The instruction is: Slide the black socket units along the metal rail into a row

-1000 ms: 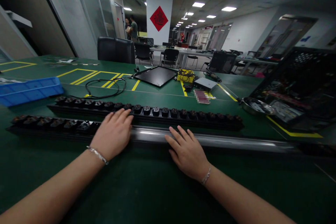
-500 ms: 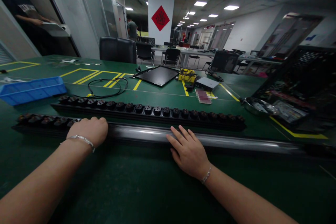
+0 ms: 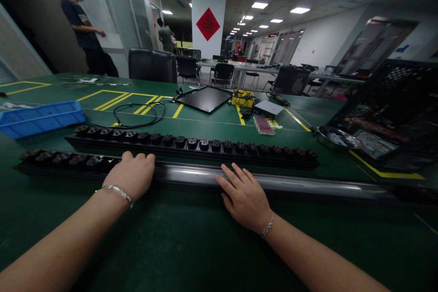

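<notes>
A long black power strip (image 3: 191,174) lies across the green table in front of me, with several round black sockets (image 3: 70,160) in its left part and a smooth, shiny channel to the right. My left hand (image 3: 129,175) is closed over the strip where the sockets give way to the bare channel. Its fingertips are hidden behind the strip, so anything small under them does not show. Fingers spread, my right hand (image 3: 244,198) rests flat on the channel's near side. Just behind lies a second power strip (image 3: 191,147), lined with sockets along its length.
A blue bin (image 3: 43,118) stands at the left, near a looped black cable (image 3: 138,116). Farther back are a flat black panel (image 3: 205,99), a yellow box (image 3: 242,98) and a grey box (image 3: 268,108). A metal bowl (image 3: 333,139) sits at the right. A person (image 3: 84,27) stands beyond the table.
My left hand has slid right along the strip, uncovering more of its socket end. My right hand has stayed in place. The person at the back left has moved right.
</notes>
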The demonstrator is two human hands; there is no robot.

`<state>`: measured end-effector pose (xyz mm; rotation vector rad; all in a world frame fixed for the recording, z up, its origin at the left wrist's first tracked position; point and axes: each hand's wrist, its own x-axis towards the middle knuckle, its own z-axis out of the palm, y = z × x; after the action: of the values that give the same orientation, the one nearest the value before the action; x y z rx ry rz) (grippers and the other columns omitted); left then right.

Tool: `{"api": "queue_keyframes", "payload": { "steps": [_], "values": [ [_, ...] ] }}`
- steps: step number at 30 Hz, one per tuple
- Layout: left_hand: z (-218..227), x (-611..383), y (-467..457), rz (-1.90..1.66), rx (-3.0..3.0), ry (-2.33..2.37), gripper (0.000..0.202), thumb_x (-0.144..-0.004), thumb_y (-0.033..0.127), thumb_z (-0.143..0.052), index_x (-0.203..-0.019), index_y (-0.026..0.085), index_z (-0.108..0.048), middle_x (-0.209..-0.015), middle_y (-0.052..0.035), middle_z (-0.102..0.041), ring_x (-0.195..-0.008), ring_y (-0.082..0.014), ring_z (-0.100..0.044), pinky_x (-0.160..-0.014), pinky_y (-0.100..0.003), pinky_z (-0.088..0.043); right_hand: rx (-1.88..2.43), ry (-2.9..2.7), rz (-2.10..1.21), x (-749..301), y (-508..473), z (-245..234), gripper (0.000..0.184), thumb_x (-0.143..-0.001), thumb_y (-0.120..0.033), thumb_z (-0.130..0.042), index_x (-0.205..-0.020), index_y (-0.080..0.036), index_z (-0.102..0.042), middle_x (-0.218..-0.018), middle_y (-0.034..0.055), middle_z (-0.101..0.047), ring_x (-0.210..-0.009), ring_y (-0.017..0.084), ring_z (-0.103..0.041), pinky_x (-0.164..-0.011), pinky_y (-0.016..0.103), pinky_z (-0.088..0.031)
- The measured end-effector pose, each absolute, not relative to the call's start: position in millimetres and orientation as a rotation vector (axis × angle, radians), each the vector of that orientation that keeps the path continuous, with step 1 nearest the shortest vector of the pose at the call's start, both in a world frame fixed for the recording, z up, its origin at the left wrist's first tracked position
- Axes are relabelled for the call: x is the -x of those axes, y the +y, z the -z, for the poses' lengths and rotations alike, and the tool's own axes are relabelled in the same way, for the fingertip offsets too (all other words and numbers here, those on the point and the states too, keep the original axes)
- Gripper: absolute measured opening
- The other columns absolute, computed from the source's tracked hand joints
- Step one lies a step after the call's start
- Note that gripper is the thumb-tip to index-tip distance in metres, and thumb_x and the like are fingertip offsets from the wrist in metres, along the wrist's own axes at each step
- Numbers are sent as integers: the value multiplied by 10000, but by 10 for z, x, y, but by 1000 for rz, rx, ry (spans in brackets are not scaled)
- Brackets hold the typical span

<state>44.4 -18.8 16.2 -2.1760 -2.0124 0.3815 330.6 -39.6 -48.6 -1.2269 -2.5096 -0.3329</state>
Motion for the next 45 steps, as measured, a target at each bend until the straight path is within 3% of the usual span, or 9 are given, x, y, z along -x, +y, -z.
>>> {"api": "queue_keyframes", "payload": {
  "steps": [5, 10, 15, 25, 28, 32, 39, 42, 45],
  "values": [
    [-145, -558, -220, -279, 2238, -1871, 303, -845, 151, -337, -980, 94, -603, -899, -164, -653, -772, -286, -598, -770, -422, -406, 1223, -2511, 333, -3306, -392, 480, 409, -876, -299, -457, -1281, -262, -498, -1417, 48, -365, -1299, 286, -311, -1016, 469, -318],
    [-97, -636, -250, -157, 2242, -1879, 354, -848, 188, -393, -1160, 104, -538, -1016, -145, -657, -810, -282, -608, -750, -394, -424, 1220, -2504, 336, -3302, -392, 491, 412, -872, -296, -462, -1281, -263, -499, -1417, 51, -366, -1300, 289, -308, -1010, 469, -324],
    [-75, -697, -267, -86, 2229, -1866, 408, -836, 204, -453, -1228, 96, -491, -1093, -148, -646, -815, -267, -615, -759, -371, -439, 1219, -2507, 335, -3305, -393, 498, 415, -876, -301, -454, -1287, -261, -492, -1420, 50, -360, -1300, 291, -305, -1013, 467, -320],
    [-61, -837, -306, 54, 2294, -1843, 483, -852, 312, -489, -1267, 66, -478, -883, -123, -702, -861, -275, -618, -778, -350, -461, 1221, -2506, 332, -3298, -391, 506, 424, -873, -300, -462, -1294, -262, -485, -1423, 54, -355, -1304, 287, -298, -1015, 460, -315],
    [-20, -901, -318, 126, 2345, -1832, 505, -857, 337, -489, -1275, 54, -464, -952, -143, -692, -895, -274, -619, -793, -360, -473, 1223, -2503, 338, -3297, -394, 500, 424, -874, -300, -462, -1296, -262, -484, -1422, 54, -357, -1302, 284, -302, -1014, 458, -317],
    [72, -987, -347, 317, 2438, -1789, 532, -846, 337, -514, -1307, 90, -420, -1195, -160, -604, -998, -255, -601, -879, -381, -466, 1219, -2503, 345, -3298, -398, 491, 441, -870, -294, -471, -1310, -264, -475, -1422, 57, -356, -1302, 284, -302, -1014, 463, -316],
    [186, -1008, -339, 642, 2624, -1661, 654, -834, 364, -516, -1394, 147, -259, -1404, -127, -422, -1201, -196, -500, -976, -338, -440, 1224, -2505, 332, -3303, -398, 489, 541, -865, -275, -469, -1394, -286, -358, -1419, 54, -361, -1308, 277, -292, -1010, 455, -322],
    [217, -952, -293, 549, 2545, -1586, 696, -800, 495, -529, -1354, 113, -352, -1465, -151, -311, -1344, -255, -301, -1072, -408, -328, 1219, -2509, 321, -3304, -400, 493, 555, -855, -262, -486, -1390, -326, -353, -1445, 56, -314, -1316, 281, -280, -1015, 461, -312],
    [292, -932, -269, 325, 2566, -1549, 735, -783, 588, -497, -1316, 87, -425, -1430, -170, -368, -1359, -296, -251, -1077, -450, -295, 1203, -2511, 321, -3308, -397, 495, 575, -842, -242, -506, -1385, -354, -353, -1476, 70, -239, -1320, 291, -272, -1008, 458, -318]
  ]
}}
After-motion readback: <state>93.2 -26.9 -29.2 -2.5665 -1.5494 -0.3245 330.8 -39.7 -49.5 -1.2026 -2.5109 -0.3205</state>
